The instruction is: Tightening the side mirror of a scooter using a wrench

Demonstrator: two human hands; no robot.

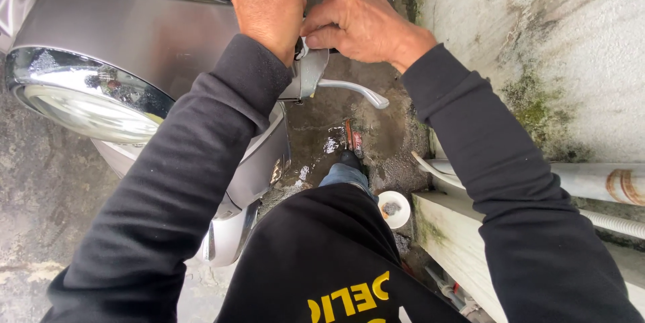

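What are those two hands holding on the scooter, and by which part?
Both hands are on the handlebar end above the brake lever. The left hand wraps the bar; the right hand pinches the lever mount. Any tool is hidden.

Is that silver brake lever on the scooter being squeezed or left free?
Free. The brake lever sticks out with no fingers on it; the left hand and right hand work above it.

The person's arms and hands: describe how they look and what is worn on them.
Both arms wear long, plain black sleeves of soft knit fabric, ending at the wrists. The left hand and right hand are bare: no gloves, rings or watch show. The black top has yellow lettering on the front.
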